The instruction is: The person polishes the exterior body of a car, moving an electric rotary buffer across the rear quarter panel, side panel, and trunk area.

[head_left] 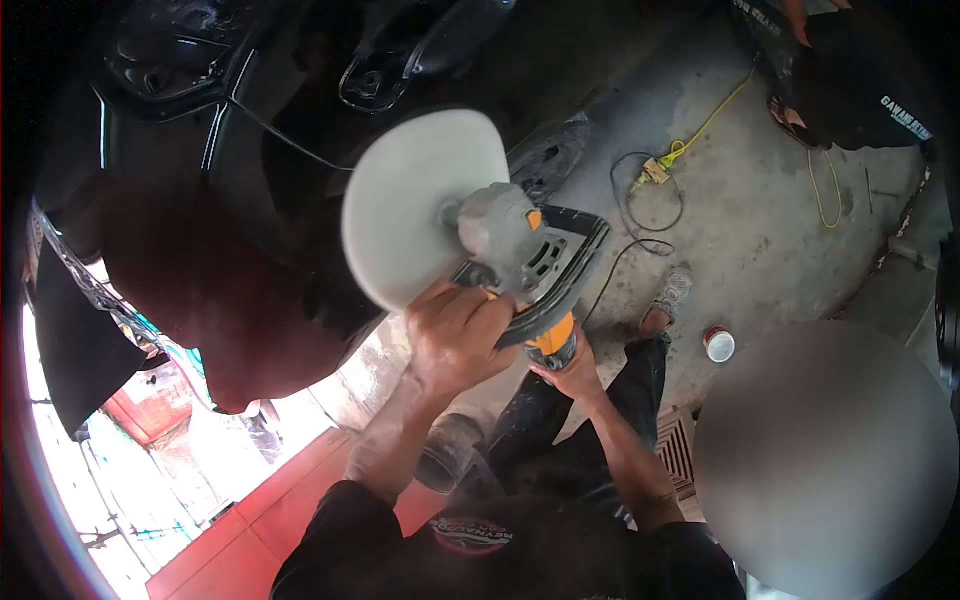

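A grey and orange polisher (500, 228) with a large white round pad (420, 205) is held out in front of me. My left hand (455, 335) is wrapped round its black loop handle near the head. Further back, my right hand (573, 372) grips the orange and black rear body, its fingers partly hidden behind it. The pad is tilted up on edge beside the glossy black car panel (290, 190). Whether the pad touches the panel I cannot tell. The pad's edge and face look smooth, perhaps from spinning.
A dark cord runs over the concrete floor (730, 210) to a yellow extension cord plug (655, 172). A white and red tin (719, 344) stands near my foot. Another person in dark clothes (860, 80) is at upper right. A round blurred patch covers the lower right.
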Motion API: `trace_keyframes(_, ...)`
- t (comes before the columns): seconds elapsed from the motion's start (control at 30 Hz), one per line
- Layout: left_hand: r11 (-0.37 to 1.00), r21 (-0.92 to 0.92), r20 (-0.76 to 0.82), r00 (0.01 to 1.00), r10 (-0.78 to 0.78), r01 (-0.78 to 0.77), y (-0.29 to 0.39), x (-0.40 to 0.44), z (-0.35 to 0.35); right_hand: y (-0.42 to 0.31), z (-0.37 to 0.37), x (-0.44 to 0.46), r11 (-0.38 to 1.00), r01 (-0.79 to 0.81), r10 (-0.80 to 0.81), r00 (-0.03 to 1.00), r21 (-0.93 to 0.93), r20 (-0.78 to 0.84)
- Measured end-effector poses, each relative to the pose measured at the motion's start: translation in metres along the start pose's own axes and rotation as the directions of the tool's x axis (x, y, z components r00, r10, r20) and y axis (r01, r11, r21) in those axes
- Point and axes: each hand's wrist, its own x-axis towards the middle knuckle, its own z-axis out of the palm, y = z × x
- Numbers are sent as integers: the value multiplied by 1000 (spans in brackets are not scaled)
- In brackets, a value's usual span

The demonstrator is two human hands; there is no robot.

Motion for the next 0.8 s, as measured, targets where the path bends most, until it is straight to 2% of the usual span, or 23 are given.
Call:
trace_keyframes(0.1, 998, -59, 40, 999, -29, 32, -1, 12, 22, 12, -18, 2, 1000, -1, 1, 999, -2, -43)
trace_keyframes(0.17, 998, -54, 35, 999, -36, 38, 0, 22, 32, 12, -30, 3, 997, -63, 65, 997, 42, -52)
trace_keyframes(0.3, 993, -113, 3, 999, -42, 42, 4, 49, 39, -9, -46, 8, 992, -124, 125, 982, 13, -138)
trace_keyframes(0.4, 989, -137, 7, 999, -53, 54, 6, 64, 36, -36, -61, 10, 986, -116, 95, 981, -116, -171)
trace_keyframes(0.5, 976, -204, -47, 995, -85, 74, 6, 73, 31, -63, -80, 7, 979, -113, 81, 979, -168, -187)
trace_keyframes(0.53, 972, -222, -64, 994, -89, 72, 6, 74, 30, -82, -84, 4, 933, -51, -18, 982, -355, -190)
trace_keyframes(0.63, 960, -271, -123, 987, -102, 66, 7, 78, 24, -97, -95, -4, 918, -80, -16, 971, -388, -238)
trace_keyframes(0.67, 957, -285, -150, 983, -108, 62, 8, 83, 22, -105, -98, -7, 926, -127, 43, 971, -356, -235)
trace_keyframes(0.8, 938, -332, -231, 956, -182, 98, 9, 90, 14, -140, -115, -14, 879, -105, -37, 957, -465, -287)
